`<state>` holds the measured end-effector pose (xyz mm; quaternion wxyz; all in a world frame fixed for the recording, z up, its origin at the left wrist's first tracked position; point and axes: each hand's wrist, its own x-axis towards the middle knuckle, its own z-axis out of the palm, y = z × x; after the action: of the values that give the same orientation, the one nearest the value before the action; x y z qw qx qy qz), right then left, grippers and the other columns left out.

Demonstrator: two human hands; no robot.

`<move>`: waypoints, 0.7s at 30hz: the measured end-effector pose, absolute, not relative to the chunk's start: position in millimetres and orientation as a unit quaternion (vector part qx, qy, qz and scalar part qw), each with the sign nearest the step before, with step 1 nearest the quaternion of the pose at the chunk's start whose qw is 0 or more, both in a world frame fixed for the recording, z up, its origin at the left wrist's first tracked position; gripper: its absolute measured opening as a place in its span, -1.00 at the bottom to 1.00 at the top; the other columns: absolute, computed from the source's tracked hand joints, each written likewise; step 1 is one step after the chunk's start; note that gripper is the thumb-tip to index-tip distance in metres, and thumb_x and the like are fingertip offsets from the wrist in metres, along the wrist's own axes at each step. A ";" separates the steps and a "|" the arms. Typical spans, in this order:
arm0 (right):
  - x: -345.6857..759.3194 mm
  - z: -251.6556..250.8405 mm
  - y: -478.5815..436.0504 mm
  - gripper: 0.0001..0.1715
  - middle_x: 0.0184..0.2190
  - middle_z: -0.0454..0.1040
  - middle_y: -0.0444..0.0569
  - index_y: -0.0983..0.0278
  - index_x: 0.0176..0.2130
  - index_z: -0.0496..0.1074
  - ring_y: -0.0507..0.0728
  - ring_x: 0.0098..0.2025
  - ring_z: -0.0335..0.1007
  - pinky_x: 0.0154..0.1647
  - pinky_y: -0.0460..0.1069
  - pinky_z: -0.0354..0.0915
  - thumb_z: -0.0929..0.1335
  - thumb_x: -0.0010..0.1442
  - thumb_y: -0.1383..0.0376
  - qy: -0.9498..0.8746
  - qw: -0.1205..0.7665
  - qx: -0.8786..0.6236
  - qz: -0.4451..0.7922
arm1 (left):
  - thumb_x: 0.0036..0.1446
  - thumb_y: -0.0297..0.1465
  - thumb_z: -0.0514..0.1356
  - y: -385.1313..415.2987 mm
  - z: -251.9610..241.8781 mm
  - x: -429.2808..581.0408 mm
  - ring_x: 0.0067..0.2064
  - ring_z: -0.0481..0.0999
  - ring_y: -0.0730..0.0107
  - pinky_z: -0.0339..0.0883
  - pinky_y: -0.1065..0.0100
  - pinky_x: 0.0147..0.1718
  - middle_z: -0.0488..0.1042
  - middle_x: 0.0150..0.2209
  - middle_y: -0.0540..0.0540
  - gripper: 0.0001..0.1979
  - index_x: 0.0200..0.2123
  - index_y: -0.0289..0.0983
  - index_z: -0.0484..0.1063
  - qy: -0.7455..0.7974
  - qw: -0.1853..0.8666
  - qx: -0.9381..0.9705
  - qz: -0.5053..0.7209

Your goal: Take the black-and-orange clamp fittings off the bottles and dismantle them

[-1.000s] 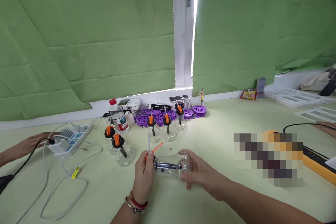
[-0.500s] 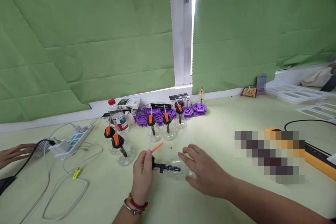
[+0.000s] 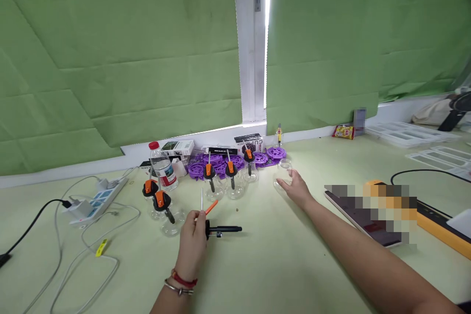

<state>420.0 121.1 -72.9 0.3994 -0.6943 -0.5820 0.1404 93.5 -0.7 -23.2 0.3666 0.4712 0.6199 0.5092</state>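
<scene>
My left hand (image 3: pixel 192 241) is closed on a black stopper assembly (image 3: pixel 220 229) just above the table. A black tube sticks out of it to the right, a thin white rod points up and an orange rod slants up to the right. My right hand (image 3: pixel 296 189) is stretched forward and to the right. Its fingers rest around the lower part of an empty clear glass flask (image 3: pixel 283 170), which stands upright near the purple parts.
Several flasks with orange-and-black stoppers (image 3: pixel 230 181) stand ahead, with two more (image 3: pixel 162 206) at the left by a water bottle (image 3: pixel 161 170). Purple gear parts (image 3: pixel 217 164) and small boxes line the wall. A power strip (image 3: pixel 93 201) and cables lie left; an orange-and-black device (image 3: pixel 437 223) and white trays (image 3: pixel 408 135) lie right.
The flask has come off the stopper assembly, and my right hand has carried it forward and right and stood it upright. Another person's hand at the left edge is gone from view.
</scene>
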 end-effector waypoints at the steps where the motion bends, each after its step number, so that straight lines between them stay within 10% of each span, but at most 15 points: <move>1: 419.4 -73.4 125.9 -0.27 0.09 0.27 0.24 0.36 0.10 0.15 0.31 0.15 0.16 0.08 0.15 0.15 0.28 0.05 0.01 -0.579 0.403 -0.695 0.138 | 0.07 -0.12 0.12 0.7 -24.1 90.0 -0.67 0.17 0.44 -0.03 0.42 -0.64 0.21 -0.69 0.09 -0.69 -0.54 -0.21 0.25 0.634 0.346 0.495 0.483; 6: 390.5 -55.8 119.1 0.05 0.24 -0.03 0.36 0.45 0.24 -0.07 0.42 0.28 -0.19 0.21 0.28 -0.13 0.35 -0.01 -0.05 -0.551 0.467 -0.690 -0.042 | 0.02 -0.25 0.16 5.3 -27.2 68.1 -0.63 0.23 0.35 -0.07 0.39 -0.57 0.27 -0.69 0.00 -0.71 -0.66 -0.20 0.22 0.704 0.253 0.555 0.363; 8: 364.9 -46.8 110.6 -0.10 0.27 -0.03 0.24 0.35 0.24 -0.03 0.36 0.31 -0.24 0.24 0.28 -0.21 0.31 0.08 -0.01 -0.631 0.462 -0.620 -0.059 | -0.05 -0.28 0.21 5.1 -27.9 60.3 -0.63 0.23 0.34 -0.06 0.38 -0.53 0.26 -0.68 -0.02 -0.70 -0.71 -0.20 0.23 0.720 0.227 0.562 0.338; 16: 272.4 -58.8 128.9 -0.17 0.13 0.25 0.19 0.34 0.17 0.12 0.27 0.15 0.17 0.12 0.14 0.14 0.37 0.01 0.07 -0.702 0.381 -0.534 0.278 | -0.12 -0.24 0.23 -8.4 -13.0 71.3 -0.52 0.32 0.20 0.06 0.33 -0.45 0.25 -0.61 -0.04 -0.76 -0.61 -0.21 0.24 0.768 0.068 0.563 0.297; 21: 273.9 -45.1 116.1 -0.33 0.04 0.31 0.18 0.35 0.05 0.26 0.28 0.10 0.19 0.12 0.17 0.14 0.38 0.00 0.13 -0.702 0.427 -0.541 0.176 | 0.00 -0.15 0.16 -12.5 -7.7 89.4 -0.21 0.40 0.05 0.23 0.24 -0.33 0.40 -0.28 -0.19 -0.67 -0.21 -0.23 0.35 0.677 0.048 0.612 0.405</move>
<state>273.9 116.1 -45.1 0.4275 -0.5410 -0.7025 0.1763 89.4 -12.5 -7.7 0.0482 0.6123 0.6773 0.4049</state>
